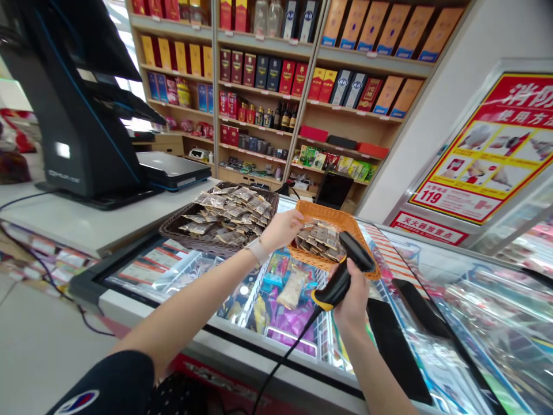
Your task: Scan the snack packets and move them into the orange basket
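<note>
My right hand [352, 300] is wrapped round the grip of a black and yellow barcode scanner [339, 285]. The scanner's head points up over an orange wicker basket [332, 214], and its cord trails down toward me. Several small clear packets [322, 237] with brown contents lie in that basket. My left hand [283, 229], with a pale band on the wrist, reaches to the basket's left rim with fingertips pinched together. What they hold, if anything, is too small to make out. Left of it, a dark brown wicker basket [173, 229] is heaped with similar packets [235, 208].
Both baskets stand on the glass top of a freezer [159, 302] full of bagged goods. A black flat object [395, 351] lies at the right. A black checkout terminal [93, 127] with a scale plate [170, 167] stands left. Shelves of boxes [265, 72] line the back.
</note>
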Demonstrator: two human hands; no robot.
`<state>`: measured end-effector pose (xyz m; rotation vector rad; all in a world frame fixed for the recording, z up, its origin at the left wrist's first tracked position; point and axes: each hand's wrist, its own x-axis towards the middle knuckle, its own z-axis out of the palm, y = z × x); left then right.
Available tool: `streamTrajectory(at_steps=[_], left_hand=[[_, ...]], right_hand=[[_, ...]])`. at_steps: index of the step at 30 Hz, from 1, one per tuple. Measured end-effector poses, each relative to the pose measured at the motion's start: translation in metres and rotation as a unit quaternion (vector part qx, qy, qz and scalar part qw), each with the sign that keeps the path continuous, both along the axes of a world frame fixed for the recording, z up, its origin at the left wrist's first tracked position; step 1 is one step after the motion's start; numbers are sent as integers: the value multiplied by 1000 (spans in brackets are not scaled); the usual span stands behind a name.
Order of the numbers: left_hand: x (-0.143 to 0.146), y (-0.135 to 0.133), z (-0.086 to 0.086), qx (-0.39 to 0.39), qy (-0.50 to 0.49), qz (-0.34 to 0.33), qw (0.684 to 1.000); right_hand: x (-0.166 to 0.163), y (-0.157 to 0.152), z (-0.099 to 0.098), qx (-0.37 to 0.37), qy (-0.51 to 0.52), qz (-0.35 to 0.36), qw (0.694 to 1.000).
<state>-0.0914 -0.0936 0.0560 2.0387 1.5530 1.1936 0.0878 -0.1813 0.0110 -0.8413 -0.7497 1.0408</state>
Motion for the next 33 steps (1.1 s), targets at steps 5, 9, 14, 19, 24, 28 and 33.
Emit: streamTrajectory(at_steps=[5, 9, 14, 19, 24, 28, 33], left_hand=[[-106, -24, 15, -66, 211, 173, 960], [-145, -31, 8, -200, 296, 210, 910], [-142, -27, -7, -267, 322, 204, 885], [-141, -21, -11, -293, 316, 214, 876], [-139, -29, -6, -254, 297, 236, 890], [-125, -42, 2, -215, 309, 290, 880], [-124, -52, 14, -142, 264, 322, 898]], right_hand=[[-6, -13, -5, 51, -54, 129, 989], [-10, -23, -18, 65, -117, 244, 961], [-15, -27, -34, 85, -201, 384, 897], [-18, -28, -41, 48, -257, 414, 872], [-19, -30, -38, 35, -253, 412, 875], [-18, -31, -33, 57, -250, 402, 879], [-15, -28, -32, 64, -226, 374, 897]])
